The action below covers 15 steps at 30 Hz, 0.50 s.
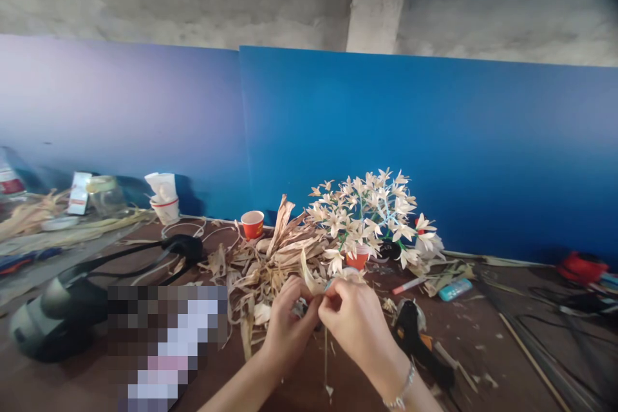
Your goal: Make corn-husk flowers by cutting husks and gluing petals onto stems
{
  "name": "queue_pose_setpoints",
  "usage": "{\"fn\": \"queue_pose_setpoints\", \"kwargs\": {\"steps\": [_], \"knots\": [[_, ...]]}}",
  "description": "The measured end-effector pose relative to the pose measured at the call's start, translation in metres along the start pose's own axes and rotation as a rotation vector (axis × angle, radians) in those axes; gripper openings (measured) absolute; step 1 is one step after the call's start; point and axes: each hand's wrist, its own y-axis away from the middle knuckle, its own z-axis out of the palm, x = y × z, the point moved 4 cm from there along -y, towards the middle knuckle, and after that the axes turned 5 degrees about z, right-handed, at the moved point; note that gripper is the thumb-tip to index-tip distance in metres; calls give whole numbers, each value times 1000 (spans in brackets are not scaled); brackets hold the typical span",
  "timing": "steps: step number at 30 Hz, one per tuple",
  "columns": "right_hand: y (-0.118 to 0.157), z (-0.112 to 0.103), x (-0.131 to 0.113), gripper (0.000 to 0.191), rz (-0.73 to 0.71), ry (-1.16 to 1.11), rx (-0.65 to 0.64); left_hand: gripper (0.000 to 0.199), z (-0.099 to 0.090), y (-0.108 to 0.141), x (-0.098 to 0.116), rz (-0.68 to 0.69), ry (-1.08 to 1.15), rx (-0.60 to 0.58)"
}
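A pale, pointed piece of dried husk [311,278] stands up between my two hands. My left hand [290,322] is closed in a pinch on its lower end. Fingertips meeting those of the left, my right hand [356,318] also pinches at the husk's base; the exact grip is hidden. A thin strand [326,357] hangs below the fingers, with a small pale tip at its bottom. Just beyond my hands, a heap of dry husks [270,270] lies at the left, and a bunch of cream husk flowers [371,206] rises from an orange cup [357,259].
A black glue gun [422,341] lies right of my right hand, near a marker [408,286] and a blue packet [455,290]. An orange paper cup [252,224] stands behind the heap. At left lies a dark strapped device [62,315]. Cables [570,328] run along the right.
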Motion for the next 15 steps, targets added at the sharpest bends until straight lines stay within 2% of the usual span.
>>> {"fn": "queue_pose_setpoints", "kwargs": {"steps": [3,5,8,11,13,14,15], "knots": [[-3,-16,12,10,79,37,80,20,-10,-2,4,32,68,89],[-6,-35,23,8,125,-34,121,20,-17,-5,3,32,99,143],[-7,-64,37,9,144,-184,167,21,-24,-11,-14,-121,112,233],[-4,-90,58,6,256,-278,338,22,-37,-13,-41,-321,139,412],[0,-104,76,7,365,-365,515,24,-49,-14,-58,-380,117,538],[3,-109,84,8,410,-427,606,24,-54,-14,-66,-397,83,557],[4,-111,90,9,433,-506,639,25,-59,-15,-72,-394,38,577]]}}
